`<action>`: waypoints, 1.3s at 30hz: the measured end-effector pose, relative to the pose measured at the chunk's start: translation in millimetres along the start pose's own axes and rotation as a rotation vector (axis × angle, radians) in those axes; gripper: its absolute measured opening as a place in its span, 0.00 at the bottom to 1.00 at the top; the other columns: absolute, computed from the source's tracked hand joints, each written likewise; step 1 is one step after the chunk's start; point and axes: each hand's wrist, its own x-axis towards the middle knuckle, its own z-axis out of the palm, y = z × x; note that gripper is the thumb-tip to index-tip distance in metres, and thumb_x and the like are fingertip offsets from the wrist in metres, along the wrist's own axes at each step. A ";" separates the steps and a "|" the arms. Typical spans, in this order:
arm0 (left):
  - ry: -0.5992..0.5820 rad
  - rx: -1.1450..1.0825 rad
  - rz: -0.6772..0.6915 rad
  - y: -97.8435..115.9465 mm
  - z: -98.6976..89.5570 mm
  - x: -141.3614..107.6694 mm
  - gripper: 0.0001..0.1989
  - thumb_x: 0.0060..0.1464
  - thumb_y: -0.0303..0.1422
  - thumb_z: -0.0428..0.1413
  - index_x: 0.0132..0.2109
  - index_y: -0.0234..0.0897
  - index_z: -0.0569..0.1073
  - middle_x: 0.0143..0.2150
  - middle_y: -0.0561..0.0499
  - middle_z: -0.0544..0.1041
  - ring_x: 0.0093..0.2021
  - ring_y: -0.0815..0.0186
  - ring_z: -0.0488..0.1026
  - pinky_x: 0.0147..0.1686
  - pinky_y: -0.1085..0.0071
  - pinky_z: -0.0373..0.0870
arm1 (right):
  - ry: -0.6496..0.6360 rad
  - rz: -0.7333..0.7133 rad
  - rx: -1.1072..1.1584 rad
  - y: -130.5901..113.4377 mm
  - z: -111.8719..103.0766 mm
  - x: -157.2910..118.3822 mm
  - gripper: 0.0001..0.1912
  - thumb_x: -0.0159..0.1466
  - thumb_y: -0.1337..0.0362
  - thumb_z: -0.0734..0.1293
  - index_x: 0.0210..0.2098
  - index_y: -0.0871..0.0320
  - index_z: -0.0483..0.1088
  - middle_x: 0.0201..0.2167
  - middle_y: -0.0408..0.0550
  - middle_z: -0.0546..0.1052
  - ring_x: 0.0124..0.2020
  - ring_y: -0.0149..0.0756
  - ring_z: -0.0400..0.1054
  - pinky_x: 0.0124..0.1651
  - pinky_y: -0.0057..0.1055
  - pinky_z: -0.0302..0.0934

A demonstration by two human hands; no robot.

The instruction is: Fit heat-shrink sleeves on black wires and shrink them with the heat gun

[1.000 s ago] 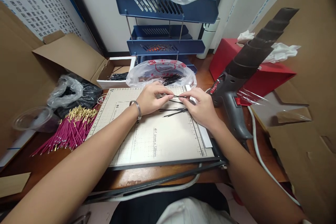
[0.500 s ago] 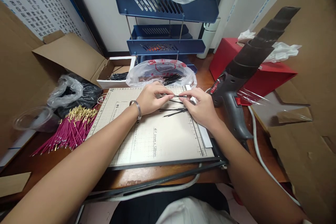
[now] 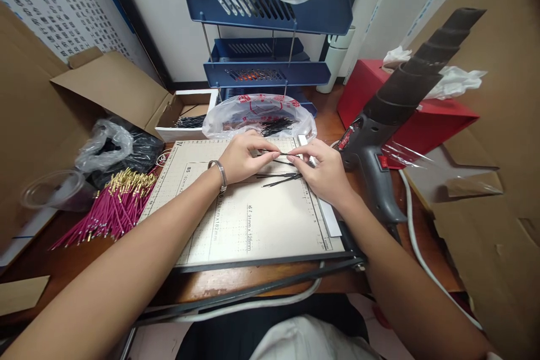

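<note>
My left hand (image 3: 247, 157), with a metal bracelet (image 3: 219, 174) at its wrist, pinches one end of a thin black wire (image 3: 283, 153). The other end is pinched between the thumb and fingers of my right hand (image 3: 319, 169), so the wire spans the small gap between both hands. Just below them, several short black wires (image 3: 280, 181) lie on the cream board of a paper trimmer (image 3: 236, 236), which carries printed size lines. My hands hover over the far right part of that board. Whether the held piece is bare wire or tubing is too small to tell.
Behind the board sits a clear plastic bag (image 3: 257, 112) with black wires. Magenta wires with gold ends (image 3: 122, 202) are heaped at left. A heat gun (image 3: 379, 124) stands at right before a red tissue box (image 3: 447, 124). The trimmer's long arm (image 3: 253, 287) runs along the front.
Both hands keep nearly the same place and the same pinch on the black wire. The view has shifted very slightly.
</note>
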 end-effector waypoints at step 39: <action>-0.311 0.136 0.062 8.4 -1.4 -0.2 0.11 0.58 0.39 0.64 0.31 0.38 0.80 0.30 0.49 0.79 0.35 0.62 0.66 0.40 0.63 0.61 | -0.419 0.074 -0.103 -4.3 -35.2 4.5 0.06 0.61 0.66 0.72 0.29 0.54 0.81 0.21 0.41 0.67 0.29 0.33 0.60 0.36 0.34 0.52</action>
